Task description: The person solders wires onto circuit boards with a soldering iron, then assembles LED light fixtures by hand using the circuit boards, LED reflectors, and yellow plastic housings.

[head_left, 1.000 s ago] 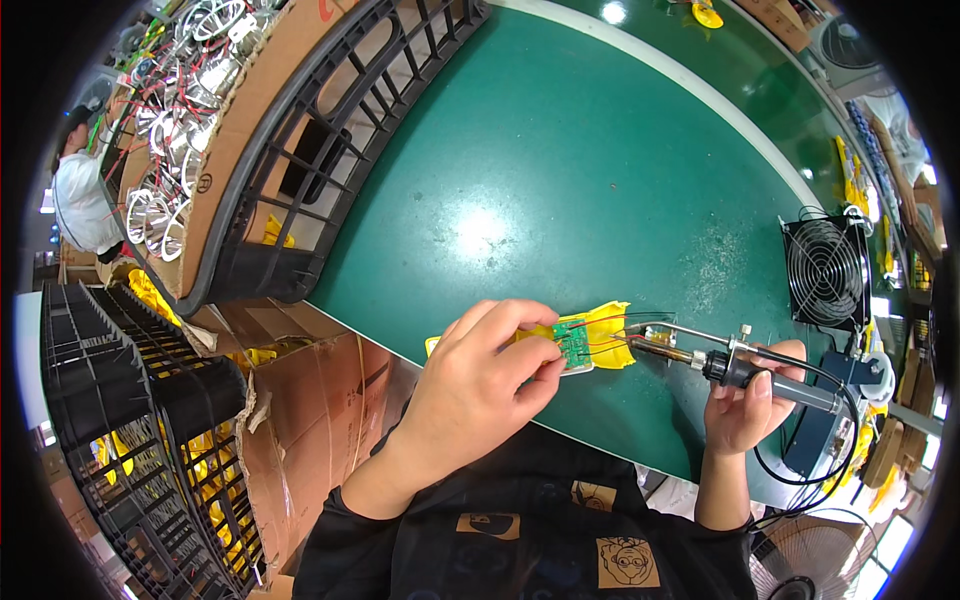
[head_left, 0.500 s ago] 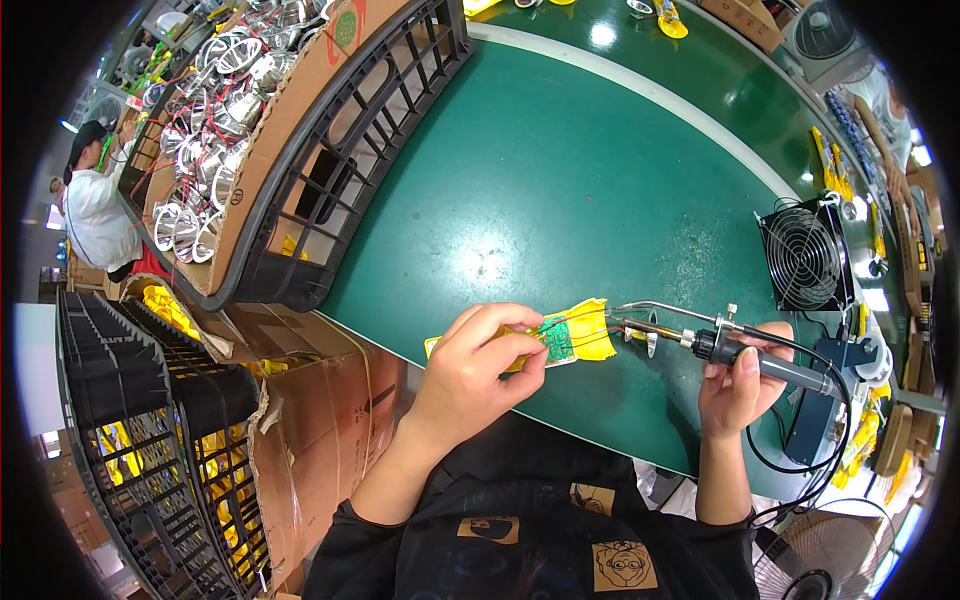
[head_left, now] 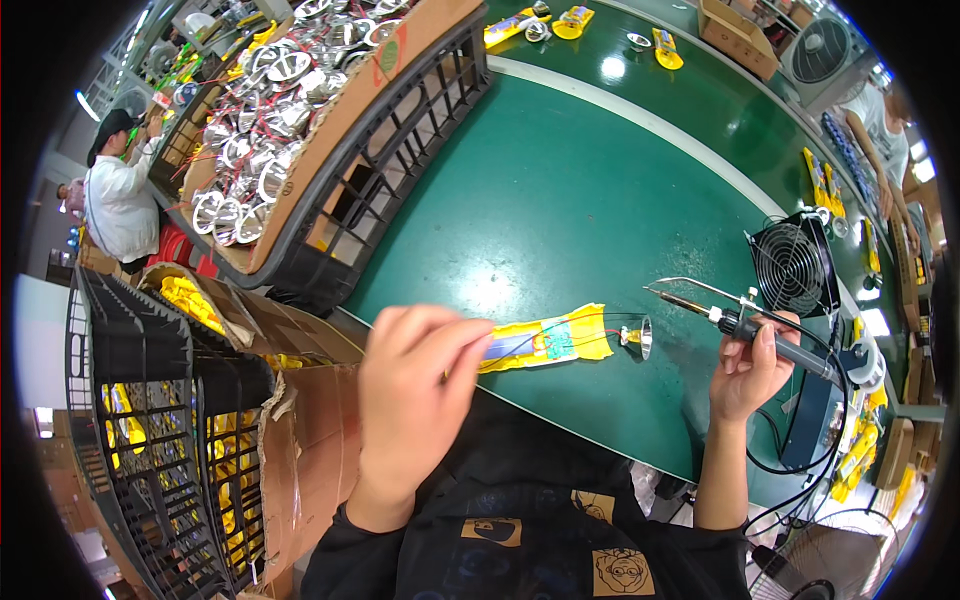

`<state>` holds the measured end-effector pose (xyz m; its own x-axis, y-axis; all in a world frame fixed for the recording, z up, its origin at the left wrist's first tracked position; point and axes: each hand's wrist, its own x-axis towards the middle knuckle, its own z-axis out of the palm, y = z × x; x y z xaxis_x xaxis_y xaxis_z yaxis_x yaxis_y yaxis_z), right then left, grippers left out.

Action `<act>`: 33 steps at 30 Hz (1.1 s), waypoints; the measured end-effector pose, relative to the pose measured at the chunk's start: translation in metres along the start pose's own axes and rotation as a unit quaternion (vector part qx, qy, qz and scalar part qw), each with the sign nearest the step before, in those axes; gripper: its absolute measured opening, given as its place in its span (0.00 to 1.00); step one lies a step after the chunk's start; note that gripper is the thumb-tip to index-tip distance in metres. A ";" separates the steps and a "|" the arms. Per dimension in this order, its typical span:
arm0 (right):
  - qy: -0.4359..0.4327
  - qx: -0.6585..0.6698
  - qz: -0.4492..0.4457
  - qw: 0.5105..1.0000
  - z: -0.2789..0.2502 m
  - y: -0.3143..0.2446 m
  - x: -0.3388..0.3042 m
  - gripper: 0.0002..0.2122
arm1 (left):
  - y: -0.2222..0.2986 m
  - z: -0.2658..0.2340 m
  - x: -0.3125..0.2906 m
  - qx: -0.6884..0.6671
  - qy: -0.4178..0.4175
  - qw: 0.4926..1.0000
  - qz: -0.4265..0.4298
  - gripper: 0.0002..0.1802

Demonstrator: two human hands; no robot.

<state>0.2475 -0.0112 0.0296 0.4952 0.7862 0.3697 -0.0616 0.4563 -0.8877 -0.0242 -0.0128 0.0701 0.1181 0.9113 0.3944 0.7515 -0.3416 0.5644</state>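
Yellow casing [head_left: 596, 324], one, lies beside one reflector [head_left: 645, 338]; right hand [head_left: 748, 375] grips one soldering iron [head_left: 738, 326], left hand [head_left: 418, 388] blurred, hold unclear.

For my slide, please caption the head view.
Right hand holding a soldering iron; left hand near a yellow casing with a green circuit board.
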 end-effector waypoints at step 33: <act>-0.016 0.011 -0.001 1.000 0.001 -0.002 -0.003 0.06 | -0.045 -0.002 -0.039 -0.150 -0.045 0.983 -0.095 0.08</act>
<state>0.2452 -0.0142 0.0301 0.4681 0.7980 0.3795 -0.0800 0.4659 -0.8812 -0.0637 -0.0339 0.0310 0.0608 0.9774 0.2027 0.5411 -0.2029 0.8161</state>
